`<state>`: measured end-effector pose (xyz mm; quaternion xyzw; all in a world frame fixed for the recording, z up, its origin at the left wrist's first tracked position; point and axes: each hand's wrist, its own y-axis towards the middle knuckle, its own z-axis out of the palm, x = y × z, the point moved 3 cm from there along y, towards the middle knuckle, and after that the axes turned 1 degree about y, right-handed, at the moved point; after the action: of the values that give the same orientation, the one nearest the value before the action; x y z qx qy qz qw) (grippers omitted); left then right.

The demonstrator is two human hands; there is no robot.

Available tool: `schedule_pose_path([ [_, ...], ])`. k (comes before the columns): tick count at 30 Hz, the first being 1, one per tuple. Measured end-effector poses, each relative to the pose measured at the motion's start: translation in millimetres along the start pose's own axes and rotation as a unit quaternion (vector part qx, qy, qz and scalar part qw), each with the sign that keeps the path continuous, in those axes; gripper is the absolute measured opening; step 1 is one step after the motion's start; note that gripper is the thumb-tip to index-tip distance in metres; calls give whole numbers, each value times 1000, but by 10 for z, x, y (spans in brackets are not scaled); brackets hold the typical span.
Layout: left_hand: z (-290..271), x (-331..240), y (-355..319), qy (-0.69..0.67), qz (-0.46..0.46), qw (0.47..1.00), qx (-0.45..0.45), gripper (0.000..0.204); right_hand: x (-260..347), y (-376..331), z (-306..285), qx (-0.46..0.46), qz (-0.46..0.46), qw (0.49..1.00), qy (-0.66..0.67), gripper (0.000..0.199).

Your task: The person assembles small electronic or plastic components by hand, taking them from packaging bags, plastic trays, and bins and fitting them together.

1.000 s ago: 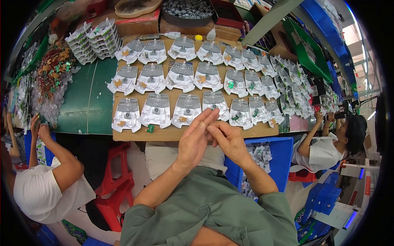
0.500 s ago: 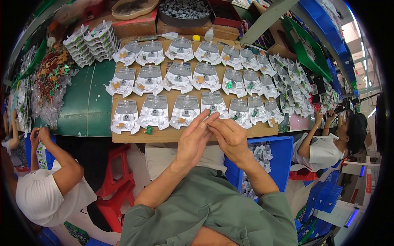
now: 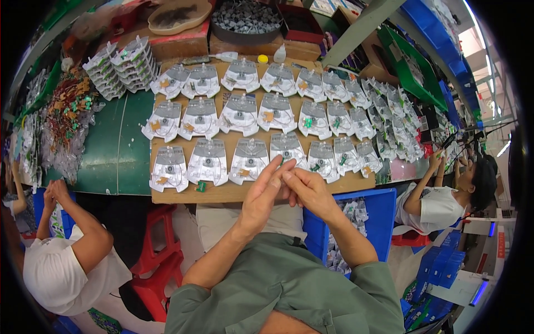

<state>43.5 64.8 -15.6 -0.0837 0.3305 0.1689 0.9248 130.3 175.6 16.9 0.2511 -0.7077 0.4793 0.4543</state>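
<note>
My left hand [image 3: 259, 196] and my right hand [image 3: 312, 193] meet above the front edge of the cardboard sheet. Their thumbs and fingertips press together in a pinch; what they hold, if anything, is hidden. Just beyond the fingertips lies a white and grey fan-shaped plastic housing [image 3: 287, 146], partly covered by the hands. Rows of similar housings lie beside and behind it, several with a tan connector [image 3: 243, 172] or a green connector [image 3: 315, 167] and thin wires on them. A loose green connector [image 3: 201, 186] rests on the cardboard left of my hands.
Stacked housings [image 3: 135, 64] and a heap of wired connectors [image 3: 69, 103] lie on the left. More housings [image 3: 392, 114] are piled right. At the back stand a round tray of grey parts [image 3: 246, 19] and a small bottle [image 3: 280, 54]. A blue bin [image 3: 380, 214] sits near my right arm. Other people work on both sides.
My fingers have shifted against each other, the right fingertips now tucked nearer the left palm. The view has tilted slightly, so the table appears lower.
</note>
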Motion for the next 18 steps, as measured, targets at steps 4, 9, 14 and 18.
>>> schedule_pose_path([
  [4,-47,-2,-9,-2,-4,1000,-16,54,103,-31,67,-123,-225,938,-232,14],
  [9,-70,-51,39,-88,7,993,-74,53,460,203,-23,-190,-305,873,-328,11],
  [14,-262,-170,183,-137,0,986,-100,49,545,388,20,-91,-190,953,-216,16],
  [18,-325,-209,242,-126,-2,985,-115,42,488,444,33,-70,-118,972,-191,20],
])
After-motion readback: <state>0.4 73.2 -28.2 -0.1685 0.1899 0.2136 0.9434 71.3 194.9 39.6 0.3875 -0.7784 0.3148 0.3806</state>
